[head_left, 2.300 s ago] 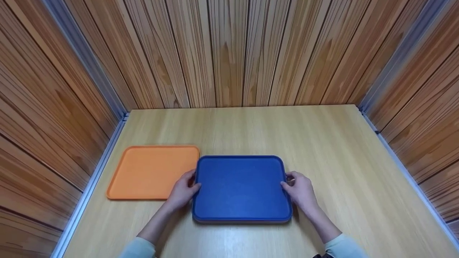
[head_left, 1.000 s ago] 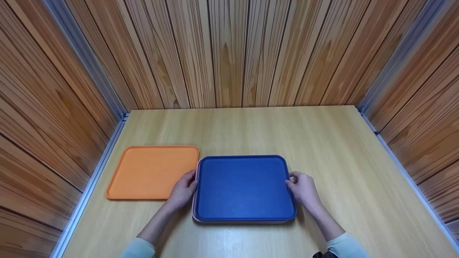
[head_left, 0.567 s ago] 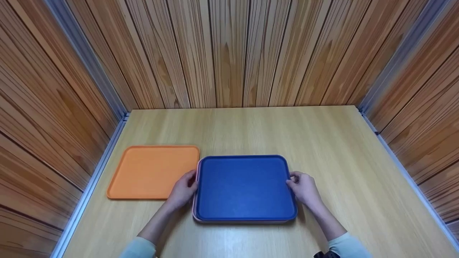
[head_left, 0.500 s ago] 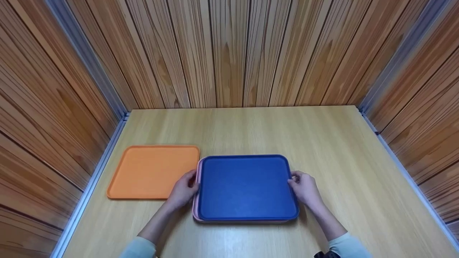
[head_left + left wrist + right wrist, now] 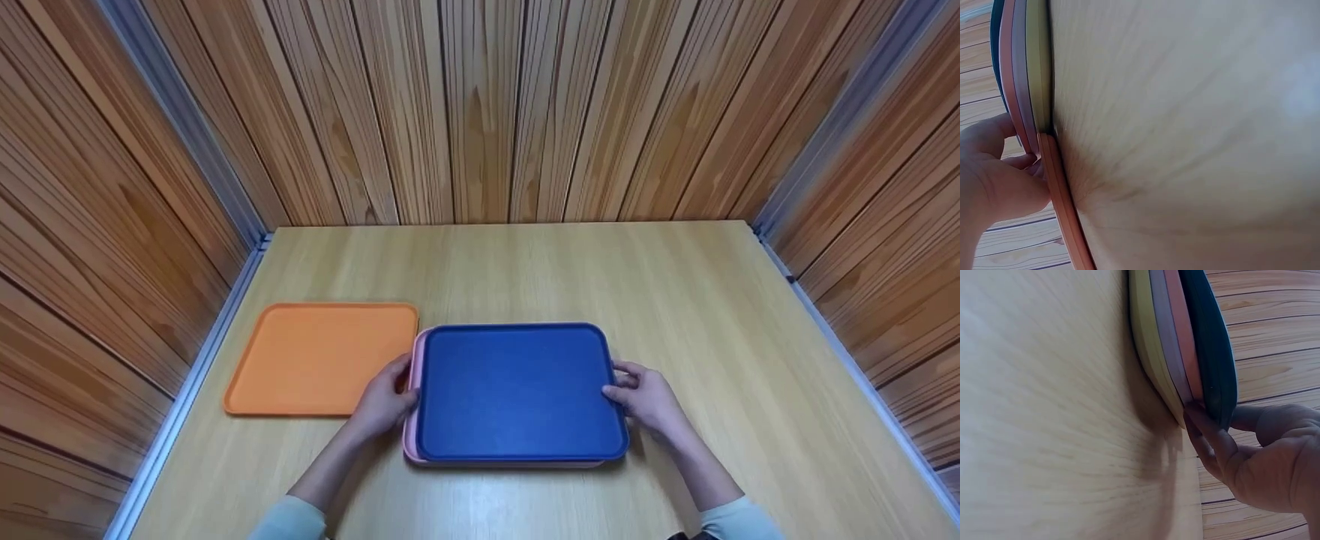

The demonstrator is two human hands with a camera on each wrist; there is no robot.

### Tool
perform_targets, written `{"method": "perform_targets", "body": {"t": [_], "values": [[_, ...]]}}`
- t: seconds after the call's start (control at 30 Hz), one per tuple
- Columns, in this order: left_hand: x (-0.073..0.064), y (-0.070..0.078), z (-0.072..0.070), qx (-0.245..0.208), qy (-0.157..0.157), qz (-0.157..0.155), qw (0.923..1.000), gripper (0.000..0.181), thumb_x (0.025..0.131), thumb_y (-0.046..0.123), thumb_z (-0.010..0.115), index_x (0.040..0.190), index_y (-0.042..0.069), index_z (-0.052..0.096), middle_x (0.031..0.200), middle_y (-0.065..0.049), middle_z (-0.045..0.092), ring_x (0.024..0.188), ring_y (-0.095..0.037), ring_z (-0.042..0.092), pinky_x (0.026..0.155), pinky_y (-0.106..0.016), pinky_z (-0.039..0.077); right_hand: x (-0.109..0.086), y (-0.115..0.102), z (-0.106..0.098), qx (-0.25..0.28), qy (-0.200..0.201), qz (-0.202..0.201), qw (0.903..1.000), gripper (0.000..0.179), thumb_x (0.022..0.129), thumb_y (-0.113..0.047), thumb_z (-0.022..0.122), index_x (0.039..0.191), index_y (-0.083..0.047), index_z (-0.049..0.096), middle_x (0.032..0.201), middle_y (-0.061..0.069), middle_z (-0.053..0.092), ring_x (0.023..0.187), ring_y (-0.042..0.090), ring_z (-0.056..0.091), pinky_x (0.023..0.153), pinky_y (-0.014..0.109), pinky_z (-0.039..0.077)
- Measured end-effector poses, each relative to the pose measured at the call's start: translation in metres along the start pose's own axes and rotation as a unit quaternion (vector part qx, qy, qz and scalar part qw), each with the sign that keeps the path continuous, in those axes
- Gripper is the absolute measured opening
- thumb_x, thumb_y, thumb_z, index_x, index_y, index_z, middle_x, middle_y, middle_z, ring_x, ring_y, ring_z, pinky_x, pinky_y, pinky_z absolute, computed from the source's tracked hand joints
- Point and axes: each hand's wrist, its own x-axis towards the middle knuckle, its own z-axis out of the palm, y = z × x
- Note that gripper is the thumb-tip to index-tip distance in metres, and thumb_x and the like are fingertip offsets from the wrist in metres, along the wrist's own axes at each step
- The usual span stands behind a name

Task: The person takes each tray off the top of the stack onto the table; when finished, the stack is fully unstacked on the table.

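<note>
A dark blue rectangular tray [image 5: 521, 394] tops a stack, shifted right so that a strip of the pink tray [image 5: 412, 442] shows along its left side. Below these, the wrist views show a purple tray [image 5: 1020, 67] and a yellow tray [image 5: 1145, 337] at the bottom. My left hand [image 5: 384, 397] grips the stack's left side, thumb on the pink tray's rim and fingertips at the edges below. With its thumb on top and fingers beneath, my right hand [image 5: 649, 397] pinches the blue tray's right edge.
An orange tray [image 5: 322, 360] lies flat on the wooden table [image 5: 510, 274], left of the stack and partly behind the left hand. Wood-plank walls [image 5: 480, 112] with metal corner rails enclose the table at the back and both sides.
The blue tray has slid a little to the right with my right hand, uncovering the pink tray's left rim. My left hand has stayed at the stack's left side.
</note>
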Motion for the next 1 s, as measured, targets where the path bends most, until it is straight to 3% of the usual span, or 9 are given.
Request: {"method": "perform_targets", "body": {"t": [0.33, 0.57, 0.77, 1.0], "values": [[-0.001, -0.001, -0.001, 0.002, -0.006, -0.01, 0.9999, 0.066, 0.096, 0.008, 0.068, 0.156, 0.009, 0.04, 0.158, -0.012, 0.041, 0.147, -0.032, 0.032, 0.118, -0.05, 0.026, -0.001, 0.001, -0.002, 0.091, 0.011, 0.012, 0.9957, 0.055, 0.096, 0.011, 0.056, 0.146, 0.019, 0.034, 0.095, 0.019, 0.074, 0.072, 0.014, 0.07, 0.061, 0.026, 0.057], [0.0, -0.001, 0.0, 0.002, -0.007, -0.004, 1.0, 0.067, 0.096, 0.008, 0.068, 0.156, 0.011, 0.039, 0.157, -0.011, 0.042, 0.147, -0.031, 0.033, 0.119, -0.05, 0.026, -0.001, 0.001, -0.004, 0.12, 0.034, 0.026, 0.9919, 0.054, 0.097, 0.009, 0.055, 0.147, 0.017, 0.037, 0.085, 0.013, 0.074, 0.044, 0.003, 0.047, 0.047, 0.02, 0.045], [0.0, -0.001, 0.001, 0.011, -0.007, -0.02, 0.9997, 0.068, 0.096, 0.012, 0.069, 0.157, 0.014, 0.039, 0.158, -0.008, 0.042, 0.147, -0.03, 0.033, 0.118, -0.05, 0.026, 0.002, 0.0, -0.007, 0.135, 0.033, 0.03, 0.9899, 0.052, 0.097, 0.009, 0.054, 0.146, 0.017, 0.038, 0.093, 0.017, 0.075, 0.073, 0.018, 0.073, 0.065, 0.031, 0.06], [0.0, 0.0, 0.0, 0.002, -0.012, -0.033, 0.9994, 0.068, 0.097, 0.012, 0.068, 0.158, 0.016, 0.037, 0.159, -0.006, 0.04, 0.148, -0.027, 0.031, 0.119, -0.05, 0.025, 0.008, -0.003, -0.012, 0.145, 0.032, 0.04, 0.9881, 0.054, 0.097, 0.008, 0.054, 0.147, 0.016, 0.036, 0.092, 0.014, 0.075, 0.075, 0.017, 0.073, 0.067, 0.032, 0.061]]}}
